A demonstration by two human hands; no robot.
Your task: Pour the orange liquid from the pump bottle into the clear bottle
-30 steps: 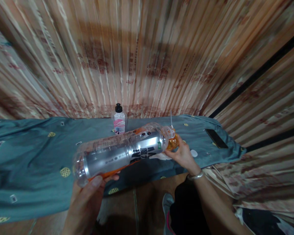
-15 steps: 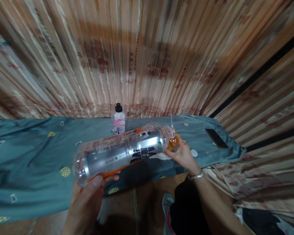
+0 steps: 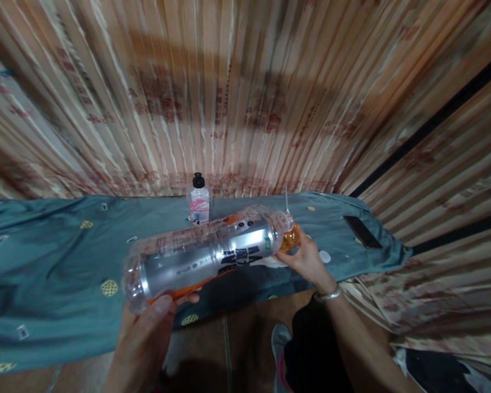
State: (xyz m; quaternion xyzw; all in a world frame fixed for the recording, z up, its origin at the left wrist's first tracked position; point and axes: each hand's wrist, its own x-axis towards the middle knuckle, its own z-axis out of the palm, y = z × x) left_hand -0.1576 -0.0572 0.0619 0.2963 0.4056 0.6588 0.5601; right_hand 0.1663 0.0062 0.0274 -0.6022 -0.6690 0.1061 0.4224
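A large clear bottle (image 3: 204,251) with a silver and orange label lies nearly level across the middle, its neck pointing right and slightly up. My left hand (image 3: 151,322) grips its base end from below, thumb on the near side. At the right, my right hand (image 3: 305,256) is closed around a small clear container (image 3: 290,238) with orange liquid, right at the mouth of the large bottle. A thin pale stick (image 3: 287,197) rises behind the small container. The bottle hides part of the right hand's fingers.
Behind the large bottle, a small bottle (image 3: 199,204) with black cap and pink label stands on the green cloth (image 3: 65,262). A black phone (image 3: 362,231) and a white round cap (image 3: 324,256) lie at the right. Pleated curtains (image 3: 229,98) hang behind.
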